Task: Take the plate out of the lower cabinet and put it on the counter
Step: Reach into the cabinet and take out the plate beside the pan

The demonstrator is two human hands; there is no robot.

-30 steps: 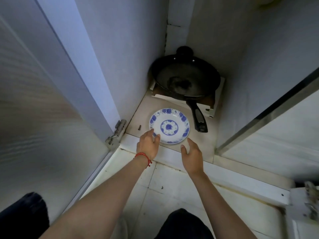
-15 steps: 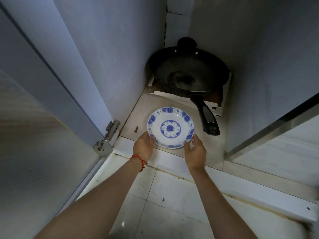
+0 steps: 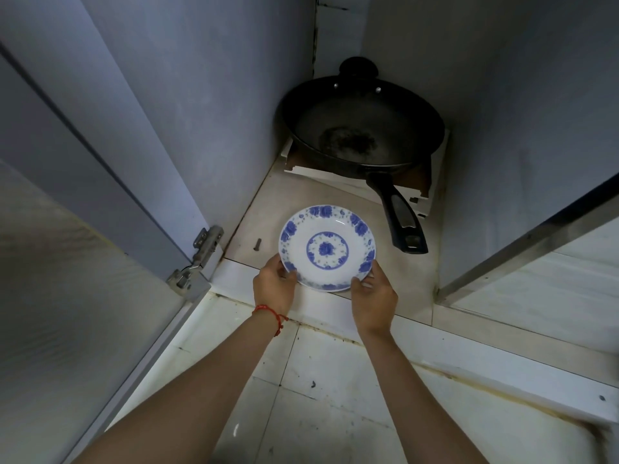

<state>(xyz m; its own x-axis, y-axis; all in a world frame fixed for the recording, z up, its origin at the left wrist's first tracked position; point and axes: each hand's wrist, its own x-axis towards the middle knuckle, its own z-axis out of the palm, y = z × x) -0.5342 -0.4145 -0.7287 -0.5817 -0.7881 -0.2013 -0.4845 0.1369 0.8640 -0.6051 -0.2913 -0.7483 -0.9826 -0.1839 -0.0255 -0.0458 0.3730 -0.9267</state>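
Fingers (image 3: pixel 290 270) of the left hand (image 3: pixel 273 288) are curled onto the near-left rim of the plate (image 3: pixel 327 248), thumb on top of the edge, and across from them the fingers (image 3: pixel 363 283) of the right hand (image 3: pixel 374 296) pinch the near-right rim the same way. So the plate sits squarely between both hands, gripped at its two near corners, its far half reaching away from the person into the lower cabinet (image 3: pixel 201 95). It's a white plate with blue flowers round the border and a blue medallion in the middle, face up, roughly level, at the front of the cabinet floor (image 3: pixel 284 202), its near edge at the front lip. Whether it is resting on that floor or just lifted off, I cannot tell from here. Red string bracelet (image 3: pixel 269 313) on the left wrist. Behind the plate, deeper in, a black frying pan (image 3: pixel 361 125) sits on a flat white board (image 3: pixel 321 174), its handle (image 3: pixel 398 212) pointing out toward the front and ending just right of the plate, not touching it. A small dark screw (image 3: pixel 258 244) lies on the cabinet floor just left of the plate. The cabinet door (image 3: pixel 67 262) stands open on the left, its metal hinge (image 3: pixel 197 256) showing, and both forearms come in over the white tiled floor (image 3: pixel 318 396).
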